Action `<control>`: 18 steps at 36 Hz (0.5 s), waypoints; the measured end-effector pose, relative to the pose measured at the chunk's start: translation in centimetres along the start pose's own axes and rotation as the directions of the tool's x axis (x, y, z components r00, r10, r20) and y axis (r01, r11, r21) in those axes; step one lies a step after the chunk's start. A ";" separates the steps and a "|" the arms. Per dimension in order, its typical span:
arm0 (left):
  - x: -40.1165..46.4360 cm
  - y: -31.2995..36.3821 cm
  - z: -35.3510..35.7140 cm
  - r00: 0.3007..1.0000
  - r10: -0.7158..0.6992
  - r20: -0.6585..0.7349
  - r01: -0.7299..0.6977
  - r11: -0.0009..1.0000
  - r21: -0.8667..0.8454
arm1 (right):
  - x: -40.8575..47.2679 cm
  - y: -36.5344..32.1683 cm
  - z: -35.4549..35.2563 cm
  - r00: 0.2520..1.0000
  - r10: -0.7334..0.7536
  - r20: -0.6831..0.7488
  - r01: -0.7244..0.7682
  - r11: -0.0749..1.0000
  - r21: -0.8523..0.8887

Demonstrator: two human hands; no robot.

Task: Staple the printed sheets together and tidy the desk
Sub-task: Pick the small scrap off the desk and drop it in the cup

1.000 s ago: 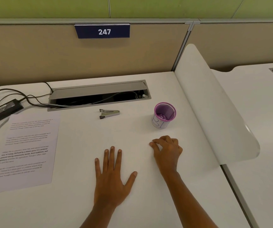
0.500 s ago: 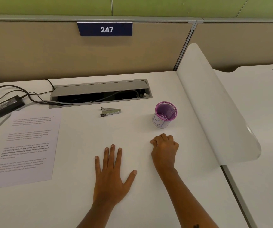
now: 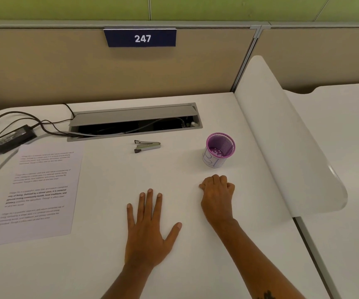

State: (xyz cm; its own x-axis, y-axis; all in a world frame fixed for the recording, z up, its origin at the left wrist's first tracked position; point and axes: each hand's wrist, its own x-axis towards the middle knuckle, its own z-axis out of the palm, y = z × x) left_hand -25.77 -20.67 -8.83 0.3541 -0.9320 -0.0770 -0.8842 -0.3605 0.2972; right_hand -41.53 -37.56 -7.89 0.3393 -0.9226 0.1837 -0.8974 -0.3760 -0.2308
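The printed sheets (image 3: 38, 193) lie flat at the left of the white desk (image 3: 109, 266). A small metal stapler (image 3: 146, 146) rests on its side near the cable slot, apart from both hands. A purple mesh pen cup (image 3: 219, 149) stands upright at the right, with small bits at its bottom. My left hand (image 3: 150, 229) lies flat on the desk, palm down, fingers spread, holding nothing. My right hand (image 3: 217, 195) rests just in front of the cup as a closed fist; nothing shows in it.
An open grey cable slot (image 3: 135, 123) runs along the back of the desk. A black power adapter (image 3: 12, 135) and its cables lie at the back left. A curved white divider (image 3: 282, 137) bounds the desk's right side. Beige partition walls stand behind.
My right hand's fingers have curled from a loose pinch into a tight fist. The left hand has stayed flat. The view has shifted slightly.
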 end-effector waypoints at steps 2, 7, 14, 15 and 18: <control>0.0 0.0 0.0 1.000 -0.001 0.005 0.001 1.000 0.007 | 0.1 0.3 -0.2 0.999 -0.020 0.025 0.020 1.000 0.011; -0.1 0.0 -0.3 1.000 -0.002 0.014 0.002 1.000 0.020 | 0.4 1.2 -1.3 0.992 0.025 0.126 -0.042 0.990 0.134; -0.2 0.1 -0.5 1.000 0.001 0.028 -0.001 1.000 0.016 | 2.4 1.2 -5.2 0.984 0.113 0.141 -0.158 0.915 0.371; -0.2 0.1 -0.6 1.000 0.002 0.027 -0.002 1.000 0.015 | 2.9 1.1 -6.1 0.986 0.110 0.123 -0.150 0.908 0.391; -0.3 0.1 -0.7 1.000 0.006 0.025 -0.006 1.000 0.011 | 5.1 1.0 -9.0 0.992 0.103 0.071 -0.124 0.899 0.421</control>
State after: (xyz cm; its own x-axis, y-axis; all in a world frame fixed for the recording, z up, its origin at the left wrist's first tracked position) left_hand -25.77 -20.39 -8.14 0.3416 -0.9346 -0.0987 -0.8895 -0.3555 0.2871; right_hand -43.25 -41.83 1.39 0.2637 -0.9603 0.0907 -0.7296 -0.2601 -0.6325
